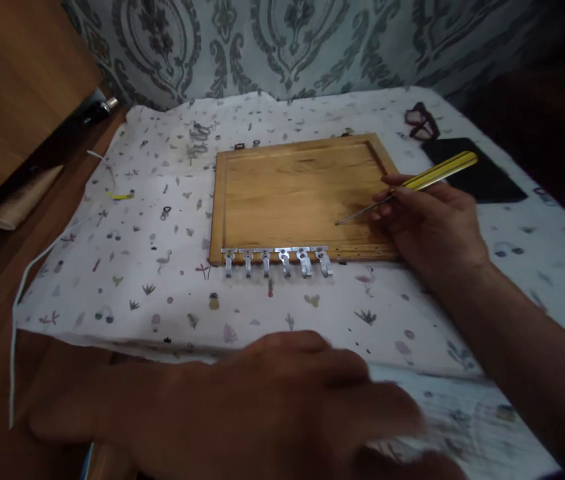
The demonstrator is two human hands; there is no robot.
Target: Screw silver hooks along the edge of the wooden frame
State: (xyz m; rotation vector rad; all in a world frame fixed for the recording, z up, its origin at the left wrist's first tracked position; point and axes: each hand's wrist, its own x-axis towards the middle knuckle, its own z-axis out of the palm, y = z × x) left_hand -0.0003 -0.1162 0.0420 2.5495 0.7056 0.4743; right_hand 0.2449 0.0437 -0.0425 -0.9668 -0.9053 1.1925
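Observation:
My right hand (pixel 439 227) is closed around a screwdriver (pixel 442 171) with a yellow, black-striped handle. Its thin metal shaft slants down to the left, with the tip over the wooden panel (pixel 297 193). That framed panel lies flat on the cloth, and a row of several silver metal clips (pixel 266 262) sits along its front edge toward the left. Small dark marks dot the same edge farther right. Close to the camera, at the bottom, my left hand (pixel 272 400) is large and blurred, in front of the table edge. I cannot make out whether it holds anything.
A white patterned cloth (pixel 172 227) covers the table. Loose metal clips (pixel 199 139) lie at the back left. Glasses (pixel 421 122) and a flat black object (pixel 477 170) are at the right. A white cord (pixel 25 283) hangs at left, near a small yellow item (pixel 121 197).

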